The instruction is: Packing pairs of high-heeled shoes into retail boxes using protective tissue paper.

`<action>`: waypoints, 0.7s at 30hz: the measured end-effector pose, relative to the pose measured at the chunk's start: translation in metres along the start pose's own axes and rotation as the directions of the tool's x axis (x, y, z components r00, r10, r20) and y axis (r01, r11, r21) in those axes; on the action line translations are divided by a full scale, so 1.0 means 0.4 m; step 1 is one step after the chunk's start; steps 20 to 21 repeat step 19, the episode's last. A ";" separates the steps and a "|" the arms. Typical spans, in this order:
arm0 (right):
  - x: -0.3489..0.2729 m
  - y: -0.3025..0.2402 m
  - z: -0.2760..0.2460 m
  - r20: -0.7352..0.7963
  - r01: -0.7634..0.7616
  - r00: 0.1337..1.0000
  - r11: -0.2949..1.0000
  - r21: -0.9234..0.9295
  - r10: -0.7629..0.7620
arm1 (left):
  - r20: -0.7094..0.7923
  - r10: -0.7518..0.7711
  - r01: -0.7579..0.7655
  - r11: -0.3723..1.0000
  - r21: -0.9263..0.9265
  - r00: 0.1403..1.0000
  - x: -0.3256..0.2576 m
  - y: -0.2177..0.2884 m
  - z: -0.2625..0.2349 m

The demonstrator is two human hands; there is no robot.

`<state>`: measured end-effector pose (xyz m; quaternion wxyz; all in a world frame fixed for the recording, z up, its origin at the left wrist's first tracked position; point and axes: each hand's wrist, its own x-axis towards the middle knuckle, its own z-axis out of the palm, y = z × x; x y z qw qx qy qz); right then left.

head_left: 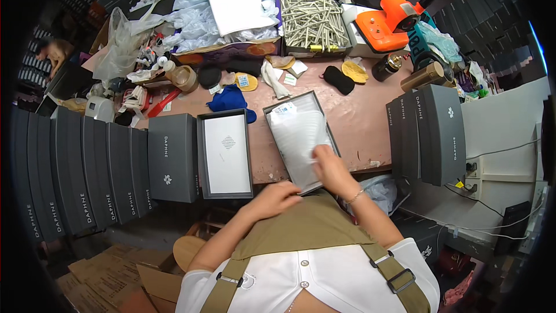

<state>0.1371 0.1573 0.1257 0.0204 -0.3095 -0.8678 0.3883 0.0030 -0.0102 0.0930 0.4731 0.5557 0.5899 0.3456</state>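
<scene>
A grey shoebox tray (331,129) lies slightly askew in front of me, close to the table's near edge. Thin white wrapping sheet (298,136) fills it and hides whatever lies beneath; a small printed white label (284,110) rests at its far end. My right hand (333,169) is over the tray's right side, its fingers curled down at the sheet; their tips are partly hidden. At the tray's near left corner is my left hand (278,200), fingers loosely stretched toward the rim and holding nothing. To the left lies the grey box lid (251,168), its white inside facing up.
Grey shoeboxes stand in a row on the left (98,174) and in a stack on the right (440,133). Behind are a blue cloth (229,99), black and yellow pads, a box of pale sticks (313,20), an orange tool (385,26) and a carton of white wrapping (191,17).
</scene>
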 end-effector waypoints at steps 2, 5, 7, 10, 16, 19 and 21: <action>0.026 -0.113 0.062 -0.018 0.384 0.923 0.918 0.098 -0.384 | 0.209 0.128 -0.123 0.992 -0.037 0.969 0.062 -0.011 0.126; 0.034 -0.215 0.169 0.379 0.571 0.613 0.720 0.395 -0.694 | 0.144 0.236 -0.238 0.971 -0.003 0.961 0.212 -0.048 0.252; 0.021 -0.241 0.130 0.363 0.491 0.564 0.654 0.576 -0.742 | -0.141 0.191 -0.134 0.931 0.339 0.971 0.223 -0.041 0.242; 0.029 -0.128 0.025 0.054 0.203 0.965 0.861 0.467 -0.257 | -0.552 0.153 0.079 0.924 0.374 0.820 0.163 -0.149 0.206; 0.027 0.203 0.206 -0.010 0.269 0.958 0.913 -0.306 -0.286 | -0.534 -0.145 0.163 0.987 -0.015 0.833 0.124 -0.248 0.149; 0.093 0.214 0.282 0.055 -0.040 0.997 0.968 -0.249 0.056 | -0.363 -0.144 0.164 0.986 0.024 0.921 0.146 -0.292 0.026; 0.093 0.214 0.282 0.055 -0.040 0.997 0.968 -0.249 0.056 | -0.363 -0.144 0.164 0.986 0.024 0.921 0.146 -0.292 0.026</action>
